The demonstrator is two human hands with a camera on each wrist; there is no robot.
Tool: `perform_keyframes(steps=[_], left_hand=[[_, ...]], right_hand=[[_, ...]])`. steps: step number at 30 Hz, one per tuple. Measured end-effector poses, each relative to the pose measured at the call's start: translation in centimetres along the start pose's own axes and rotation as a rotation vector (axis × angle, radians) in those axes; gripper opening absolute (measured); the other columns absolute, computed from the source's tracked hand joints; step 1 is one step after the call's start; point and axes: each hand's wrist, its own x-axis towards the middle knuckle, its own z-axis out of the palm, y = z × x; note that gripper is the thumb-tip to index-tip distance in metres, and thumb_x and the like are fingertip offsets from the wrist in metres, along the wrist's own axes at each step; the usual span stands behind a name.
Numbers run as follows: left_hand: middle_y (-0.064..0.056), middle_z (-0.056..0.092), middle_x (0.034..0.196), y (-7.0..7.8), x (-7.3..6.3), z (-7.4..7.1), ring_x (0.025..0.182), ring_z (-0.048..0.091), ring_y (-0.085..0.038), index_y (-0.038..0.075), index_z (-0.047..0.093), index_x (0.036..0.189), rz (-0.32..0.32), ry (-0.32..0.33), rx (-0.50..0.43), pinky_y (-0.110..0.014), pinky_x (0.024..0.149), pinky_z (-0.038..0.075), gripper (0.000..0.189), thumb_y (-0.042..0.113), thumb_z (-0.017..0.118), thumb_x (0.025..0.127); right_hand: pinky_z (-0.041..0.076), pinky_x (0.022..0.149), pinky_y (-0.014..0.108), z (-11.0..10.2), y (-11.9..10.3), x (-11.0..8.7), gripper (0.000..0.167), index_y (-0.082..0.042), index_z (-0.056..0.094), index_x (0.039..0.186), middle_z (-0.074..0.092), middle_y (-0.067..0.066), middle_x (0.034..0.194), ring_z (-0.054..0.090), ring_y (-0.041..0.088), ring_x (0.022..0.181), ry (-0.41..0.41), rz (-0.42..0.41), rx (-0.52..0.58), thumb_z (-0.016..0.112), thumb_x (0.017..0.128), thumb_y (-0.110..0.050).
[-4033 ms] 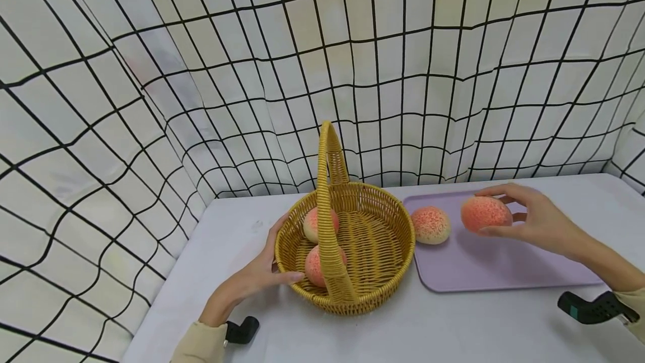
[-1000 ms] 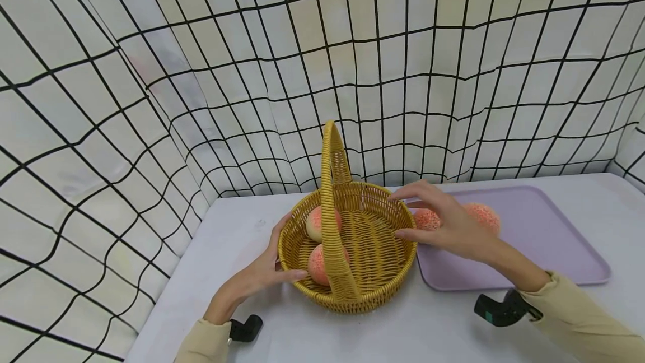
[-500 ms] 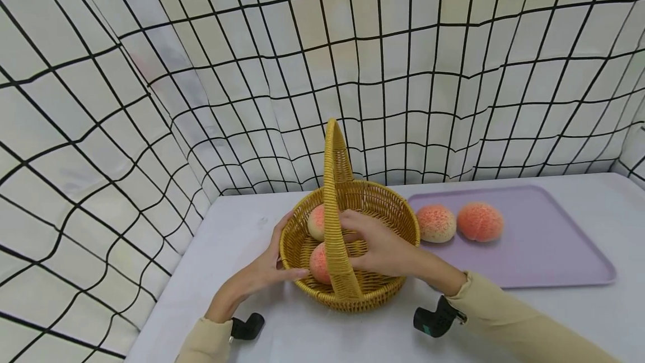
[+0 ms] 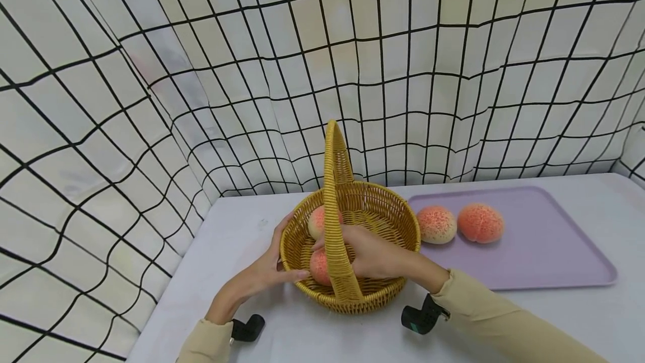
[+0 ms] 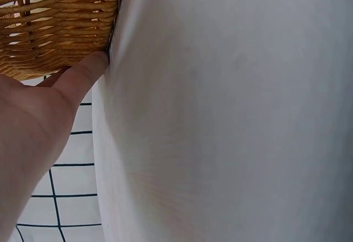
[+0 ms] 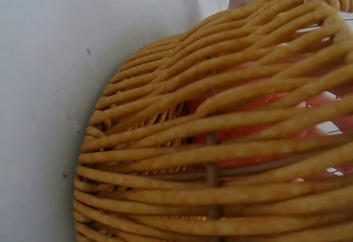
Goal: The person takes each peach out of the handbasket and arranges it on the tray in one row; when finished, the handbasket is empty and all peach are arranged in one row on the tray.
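A yellow-brown wicker basket (image 4: 375,206) with a tall handle stands on the table. Two pink and cream peaches lie in its left half, the rear peach (image 4: 316,222) and the front peach (image 4: 319,266). My left hand (image 4: 264,266) holds the basket's left side from outside, thumb along the front rim; the left wrist view shows a fingertip low against the weave, right at the tablecloth. My right hand (image 4: 370,252) reaches in under the handle, its fingers curled over the front peach. Through the weave, the right wrist view shows the reddish peach (image 6: 242,123); the handle hides part of this grip.
A lilac tray (image 4: 544,245) lies right of the basket, its left end close to the basket wall. On it sit a speckled peach (image 4: 436,224) and a pinker peach (image 4: 480,223) side by side. A black-gridded white curtain (image 4: 383,99) rises behind the table.
Since four seconds ago, my right hand has let go of the pinker peach on the tray, beside the speckled one. It has moved left into the basket and now grips the front peach.
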Motion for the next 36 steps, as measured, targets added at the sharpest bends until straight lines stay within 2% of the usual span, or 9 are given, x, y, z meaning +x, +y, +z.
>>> perform_keyframes(steps=[4, 8, 15, 23, 26, 31, 36], left_hand=[[-0.019, -0.002, 0.173, 0.05, 0.03, 0.02, 0.155, 0.020, -0.045, 0.027, -0.011, 0.167, 0.008, -0.001, -0.008, -0.062, 0.121, 0.018, 0.122, 0.035, 0.082, 0.089], [-0.019, -0.002, 0.173, 0.00, 0.06, 0.02, 0.154, 0.022, -0.045, 0.027, -0.011, 0.167, 0.008, 0.000, -0.008, -0.062, 0.120, 0.020, 0.122, 0.035, 0.082, 0.088], [-0.021, -0.002, 0.172, -0.08, -0.04, 0.01, 0.153, 0.022, -0.046, 0.027, -0.012, 0.166, 0.005, -0.004, -0.015, -0.061, 0.120, 0.023, 0.122, 0.034, 0.082, 0.089], [-0.020, -0.002, 0.172, 0.15, 0.14, 0.05, 0.153, 0.021, -0.046, 0.027, -0.012, 0.167, 0.008, -0.009, -0.015, -0.062, 0.119, 0.023, 0.122, 0.036, 0.082, 0.089], [-0.020, -0.001, 0.172, 0.26, 0.20, 0.06, 0.153, 0.024, -0.046, 0.027, -0.011, 0.166, 0.012, -0.010, -0.016, -0.061, 0.119, 0.024, 0.122, 0.035, 0.082, 0.089], [-0.021, -0.001, 0.172, 0.21, 0.11, -0.01, 0.151, 0.026, -0.046, 0.028, -0.012, 0.166, 0.004, -0.006, -0.011, -0.060, 0.118, 0.026, 0.121, 0.034, 0.082, 0.090], [-0.022, -0.003, 0.172, 0.01, 0.04, -0.02, 0.151, 0.026, -0.047, 0.028, -0.012, 0.166, -0.003, -0.003, -0.012, -0.060, 0.118, 0.027, 0.122, 0.034, 0.082, 0.090]], right_hand=[[0.048, 0.107, 0.040, -0.08, 0.22, -0.08, 0.050, -0.005, 0.070, 0.130, 0.070, 0.004, 0.127, 0.061, 0.021, 0.124, -0.020, -0.005, -0.026, 0.088, 0.086, -0.015], [0.048, 0.108, 0.043, -0.38, 0.25, -0.21, 0.051, -0.005, 0.070, 0.130, 0.066, 0.010, 0.133, 0.059, 0.026, 0.129, -0.035, -0.001, -0.047, 0.090, 0.085, -0.017], [0.048, 0.106, 0.039, -0.34, 0.63, -0.40, 0.057, -0.004, 0.068, 0.134, 0.063, 0.011, 0.136, 0.058, 0.024, 0.128, -0.081, 0.020, -0.042, 0.090, 0.084, -0.017], [0.043, 0.113, 0.047, -0.27, 0.32, 0.01, 0.056, -0.002, 0.067, 0.134, 0.064, 0.010, 0.136, 0.052, 0.027, 0.134, -0.106, 0.027, -0.076, 0.089, 0.086, -0.021], [0.045, 0.111, 0.042, -0.38, 0.24, 0.00, 0.056, -0.003, 0.067, 0.135, 0.067, 0.005, 0.133, 0.055, 0.022, 0.131, -0.120, 0.044, -0.048, 0.088, 0.087, -0.022], [0.052, 0.100, 0.030, -0.36, 0.32, -0.04, 0.050, -0.005, 0.067, 0.131, 0.070, 0.001, 0.124, 0.063, 0.011, 0.116, -0.158, 0.052, 0.017, 0.088, 0.087, -0.019], [0.052, 0.095, 0.027, -0.30, 0.48, -0.20, 0.048, -0.004, 0.067, 0.128, 0.070, -0.001, 0.118, 0.062, 0.007, 0.110, -0.172, 0.042, 0.033, 0.088, 0.087, -0.020]])
